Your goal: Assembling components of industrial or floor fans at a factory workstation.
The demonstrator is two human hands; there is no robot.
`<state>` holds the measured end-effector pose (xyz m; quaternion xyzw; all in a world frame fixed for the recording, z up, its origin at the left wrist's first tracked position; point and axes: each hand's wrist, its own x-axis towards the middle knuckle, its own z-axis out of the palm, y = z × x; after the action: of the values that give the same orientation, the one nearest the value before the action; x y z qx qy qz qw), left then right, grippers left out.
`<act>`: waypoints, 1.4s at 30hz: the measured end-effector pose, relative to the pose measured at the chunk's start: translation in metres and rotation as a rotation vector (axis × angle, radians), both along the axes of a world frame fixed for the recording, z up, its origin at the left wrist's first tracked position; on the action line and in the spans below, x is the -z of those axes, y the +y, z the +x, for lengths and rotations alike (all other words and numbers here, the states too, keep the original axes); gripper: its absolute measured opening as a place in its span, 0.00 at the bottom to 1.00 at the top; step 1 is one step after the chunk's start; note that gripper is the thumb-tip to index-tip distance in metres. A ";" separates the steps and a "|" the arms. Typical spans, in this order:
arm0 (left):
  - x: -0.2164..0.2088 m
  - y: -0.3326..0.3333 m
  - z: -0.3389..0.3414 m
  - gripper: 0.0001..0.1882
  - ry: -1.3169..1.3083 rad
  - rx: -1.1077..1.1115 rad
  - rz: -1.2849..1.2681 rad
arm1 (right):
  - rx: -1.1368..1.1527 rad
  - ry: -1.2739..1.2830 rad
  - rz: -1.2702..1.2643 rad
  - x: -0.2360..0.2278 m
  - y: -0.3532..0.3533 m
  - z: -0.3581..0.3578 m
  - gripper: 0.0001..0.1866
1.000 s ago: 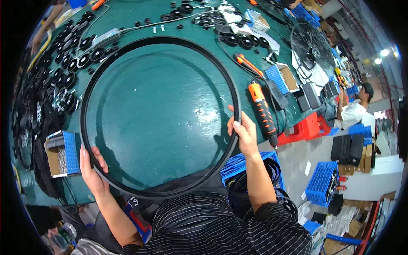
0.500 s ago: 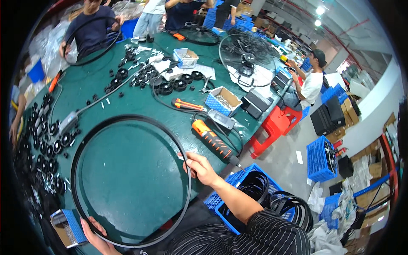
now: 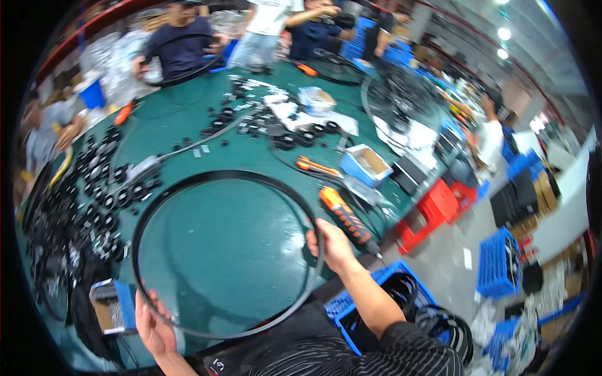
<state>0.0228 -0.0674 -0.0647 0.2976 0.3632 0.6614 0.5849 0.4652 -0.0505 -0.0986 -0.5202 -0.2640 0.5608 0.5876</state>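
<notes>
A large thin black ring [image 3: 226, 175], like a round hoop frame, is held tilted over the green table [image 3: 219, 250]. My left hand [image 3: 155, 326] grips its lower left rim, thumb and fingers on either side. My right hand [image 3: 332, 247] is closed around the right side, its fingertips partly hidden behind the rim. Just beyond the right hand lies an orange and black electric screwdriver [image 3: 343, 213]. Near my left hand stands a small open blue box [image 3: 125, 307] with small metal parts inside.
Small black round parts [image 3: 110, 200] are heaped along the left side. Farther off are a blue box of screws [image 3: 367, 164], an orange-handled tool [image 3: 318, 167] and a wire fan guard [image 3: 401, 100]. A blue crate [image 3: 414, 282] of black rings stands at lower right. Several people work around the table.
The view has turned left, so the table and its things sit farther right in the picture. Both hands keep hold of the ring, whose lean has changed slightly.
</notes>
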 end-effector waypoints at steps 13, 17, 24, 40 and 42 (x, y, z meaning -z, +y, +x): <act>-0.081 0.025 0.041 0.46 -0.337 0.263 0.240 | -0.086 0.426 -0.008 -0.030 -0.056 -0.035 0.31; -0.080 0.015 0.038 0.47 -0.332 0.279 0.229 | -0.092 0.352 -0.012 -0.019 -0.055 -0.024 0.28; -0.077 -0.003 0.042 0.48 -0.276 0.198 0.188 | -0.127 0.181 -0.049 -0.020 -0.036 -0.023 0.23; -0.057 0.011 0.019 0.35 -0.144 0.175 0.181 | -0.254 0.146 0.198 -0.023 0.008 -0.007 0.24; -0.065 0.013 0.025 0.33 -0.160 0.123 0.139 | -0.255 0.274 0.216 -0.030 0.018 0.001 0.25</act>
<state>0.0476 -0.0544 0.0004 0.3054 0.2497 0.6694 0.6295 0.4665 -0.0324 -0.0684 -0.3354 -0.3040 0.6645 0.5946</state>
